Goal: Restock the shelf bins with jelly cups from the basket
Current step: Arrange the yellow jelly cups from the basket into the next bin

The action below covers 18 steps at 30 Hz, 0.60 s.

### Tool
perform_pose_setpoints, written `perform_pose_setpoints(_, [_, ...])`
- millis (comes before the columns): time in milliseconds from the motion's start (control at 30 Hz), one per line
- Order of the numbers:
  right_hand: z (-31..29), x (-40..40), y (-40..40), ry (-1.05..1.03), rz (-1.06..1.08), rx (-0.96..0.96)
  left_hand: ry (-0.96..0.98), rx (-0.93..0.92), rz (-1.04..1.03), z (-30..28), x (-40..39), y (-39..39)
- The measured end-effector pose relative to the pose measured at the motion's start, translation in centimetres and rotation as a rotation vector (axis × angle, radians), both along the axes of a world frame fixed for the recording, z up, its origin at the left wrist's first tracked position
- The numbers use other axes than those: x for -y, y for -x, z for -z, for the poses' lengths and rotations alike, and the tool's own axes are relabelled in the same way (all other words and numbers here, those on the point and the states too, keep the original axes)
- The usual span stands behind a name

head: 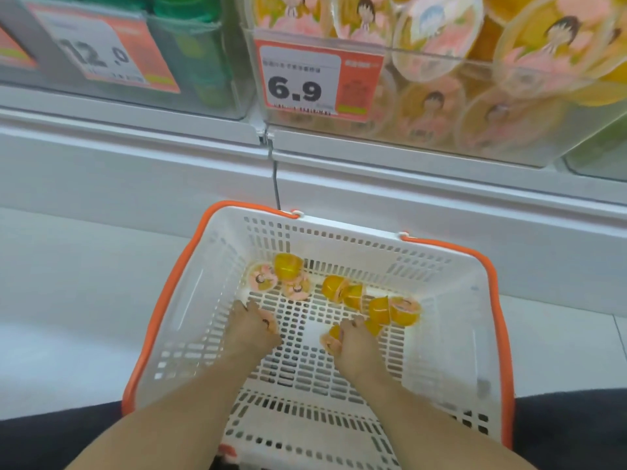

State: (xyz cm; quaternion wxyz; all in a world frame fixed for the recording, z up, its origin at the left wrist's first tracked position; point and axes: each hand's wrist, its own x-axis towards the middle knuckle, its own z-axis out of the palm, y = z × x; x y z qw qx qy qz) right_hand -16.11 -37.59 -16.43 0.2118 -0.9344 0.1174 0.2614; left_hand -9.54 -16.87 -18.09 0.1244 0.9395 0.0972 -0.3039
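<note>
A white basket (190, 300) with an orange rim stands on the floor below the shelf. Several yellow jelly cups with pink lids lie on its bottom: a cluster at the far left (288, 266) and more at the right (393, 310). Both my hands are down inside the basket. My left hand (252, 325) is curled round a jelly cup, whose pink lid shows at my fingers. My right hand (349, 337) grips another jelly cup (330, 340), pink lid toward me. Above, a clear shelf bin (509, 79) holds several of the same cups.
A price tag reading 6.9 (305, 83) hangs on the clear bin. To the left a bin of green cups (190, 45) carries a 12.9 tag (98, 52). The white shelf ledge (135, 144) juts out above the basket. My dark-clothed knees flank the basket.
</note>
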Motion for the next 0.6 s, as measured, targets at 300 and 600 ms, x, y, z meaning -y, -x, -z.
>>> perform_pose_setpoints(300, [-5.4,0.2,-0.8,-0.635,1.003,-0.096,1.181,-0.662,-0.621,-9.3,0.5,-0.5])
perform_pose_setpoints(600, [-18.6,-0.4,-5.1,-1.589,0.853,0.155,0.998,-0.368,-0.188,-24.6,1.4,-5.6])
